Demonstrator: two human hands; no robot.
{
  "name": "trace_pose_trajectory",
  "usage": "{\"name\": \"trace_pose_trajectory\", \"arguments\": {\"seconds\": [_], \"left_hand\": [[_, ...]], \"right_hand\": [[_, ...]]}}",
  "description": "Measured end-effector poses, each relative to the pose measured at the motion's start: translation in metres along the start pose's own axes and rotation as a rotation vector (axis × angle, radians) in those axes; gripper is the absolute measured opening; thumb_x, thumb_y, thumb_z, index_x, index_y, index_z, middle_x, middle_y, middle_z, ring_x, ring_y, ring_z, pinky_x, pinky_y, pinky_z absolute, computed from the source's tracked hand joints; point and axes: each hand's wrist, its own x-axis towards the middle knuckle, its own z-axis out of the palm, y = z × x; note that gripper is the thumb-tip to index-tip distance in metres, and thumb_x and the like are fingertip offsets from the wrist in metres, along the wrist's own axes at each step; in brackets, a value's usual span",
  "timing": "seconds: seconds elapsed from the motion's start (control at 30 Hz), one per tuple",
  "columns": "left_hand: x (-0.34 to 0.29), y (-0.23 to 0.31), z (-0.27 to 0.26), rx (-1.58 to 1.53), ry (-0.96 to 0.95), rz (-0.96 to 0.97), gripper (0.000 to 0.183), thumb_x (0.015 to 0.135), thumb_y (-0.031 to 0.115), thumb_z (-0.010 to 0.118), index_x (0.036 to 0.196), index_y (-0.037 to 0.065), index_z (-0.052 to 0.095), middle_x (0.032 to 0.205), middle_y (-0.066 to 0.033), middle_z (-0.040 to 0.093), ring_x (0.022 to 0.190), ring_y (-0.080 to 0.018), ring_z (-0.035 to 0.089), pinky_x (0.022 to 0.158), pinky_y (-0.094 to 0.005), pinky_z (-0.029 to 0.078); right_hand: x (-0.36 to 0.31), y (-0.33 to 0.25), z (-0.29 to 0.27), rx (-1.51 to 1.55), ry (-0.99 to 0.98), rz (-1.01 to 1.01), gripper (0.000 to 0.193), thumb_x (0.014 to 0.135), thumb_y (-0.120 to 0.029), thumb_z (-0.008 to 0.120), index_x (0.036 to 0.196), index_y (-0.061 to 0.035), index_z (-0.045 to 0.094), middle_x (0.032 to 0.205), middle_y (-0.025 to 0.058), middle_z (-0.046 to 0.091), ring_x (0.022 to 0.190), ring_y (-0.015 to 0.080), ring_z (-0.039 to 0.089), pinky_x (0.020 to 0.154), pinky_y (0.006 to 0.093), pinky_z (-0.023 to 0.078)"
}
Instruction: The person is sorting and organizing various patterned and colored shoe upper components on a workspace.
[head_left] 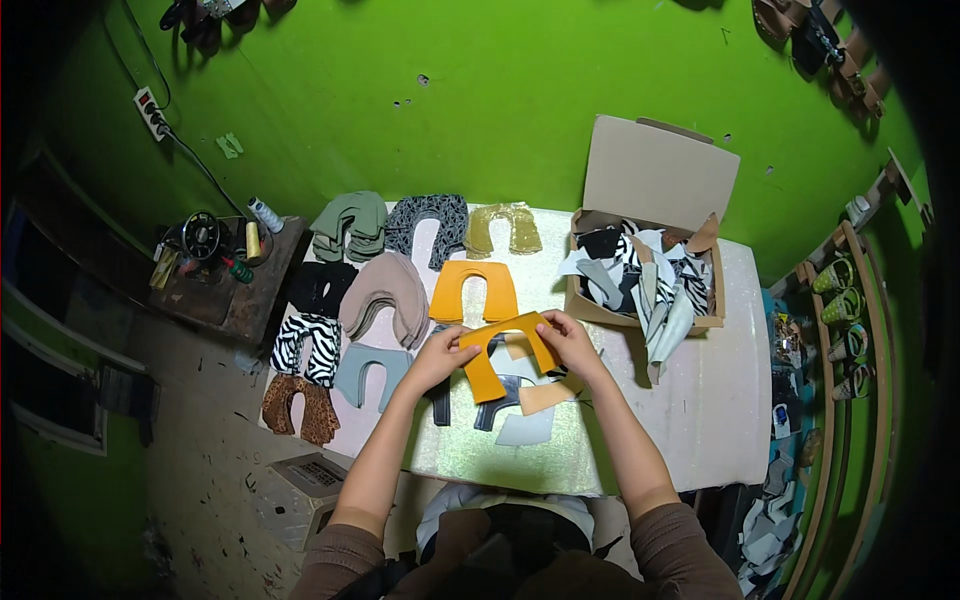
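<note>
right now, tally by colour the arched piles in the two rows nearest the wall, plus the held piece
Olive pile: 1
Grey-black pile: 1
Gold pile: 1
Black pile: 1
Pinkish pile: 1
Mustard pile: 1
Held mustard piece: 1
Total: 7

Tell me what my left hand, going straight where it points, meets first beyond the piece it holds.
Likely the orange arched stack, though your left hand may pass above it; depth is unclear.
</note>
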Motion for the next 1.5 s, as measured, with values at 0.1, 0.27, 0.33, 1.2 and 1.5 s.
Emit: {"name": "trace_pose_trajectory", "arguments": {"seconds": [0.1, 0.27, 0.33, 1.2, 1.5], "left_hand": [[0.006, -0.012, -0.025, -0.042, -0.001, -0.118, 0.024, 0.085, 0.014, 0.062, 0.102, -0.001, 0.055, 0.082, -0.0018, 0.062, 0.068, -0.0048, 0.056, 0.057, -0.0186, 0.043], [0.031, -0.021, -0.048, 0.041, 0.157, -0.104, 0.024, 0.084, 0.013, 0.062, 0.102, -0.002, 0.055, 0.079, -0.0024, 0.062, 0.066, -0.0048, 0.057, 0.050, -0.0193, 0.044], [0.049, -0.023, -0.057, 0.053, 0.192, -0.109, 0.025, 0.082, 0.014, 0.063, 0.101, -0.003, 0.057, 0.078, -0.0068, 0.064, 0.067, -0.0097, 0.060, 0.055, -0.0227, 0.047], [0.136, -0.060, -0.017, 1.304, 0.426, -0.099, 0.077, 0.071, 0.033, 0.069, 0.133, 0.002, 0.034, 0.093, -0.0120, 0.051, 0.077, -0.0276, 0.058, 0.059, -0.0318, 0.052], [0.130, -0.050, -0.013, 1.218, 0.396, -0.202, 0.077, 0.069, 0.035, 0.071, 0.127, -0.002, 0.038, 0.097, -0.0108, 0.052, 0.082, -0.0251, 0.057, 0.060, -0.0298, 0.051]], "right_hand": [[0.015, 0.008, 0.008, 0.037, 0.036, 0.014, 0.019, 0.088, -0.013, 0.058, 0.102, -0.0012, 0.056, 0.082, 0.0002, 0.059, 0.072, 0.0041, 0.052, 0.064, 0.0187, 0.042], [0.044, 0.020, 0.028, -0.017, 0.102, 0.049, 0.023, 0.086, -0.008, 0.058, 0.107, 0.0007, 0.054, 0.081, 0.0017, 0.057, 0.073, 0.0070, 0.052, 0.066, 0.0194, 0.042], [0.059, 0.022, 0.033, -0.060, 0.149, 0.052, 0.025, 0.085, -0.008, 0.058, 0.108, 0.0010, 0.054, 0.080, 0.0017, 0.056, 0.073, 0.0072, 0.051, 0.066, 0.0199, 0.042], [0.133, 0.050, 0.080, -1.088, 0.463, -0.029, 0.069, 0.070, -0.017, 0.067, 0.130, -0.0022, 0.036, 0.112, 0.0204, 0.046, 0.101, 0.0349, 0.048, 0.086, 0.0408, 0.042], [0.138, 0.044, 0.073, -1.037, 0.420, -0.070, 0.060, 0.071, -0.011, 0.062, 0.127, -0.0029, 0.041, 0.115, 0.0203, 0.047, 0.106, 0.0357, 0.047, 0.090, 0.0400, 0.041]]}}
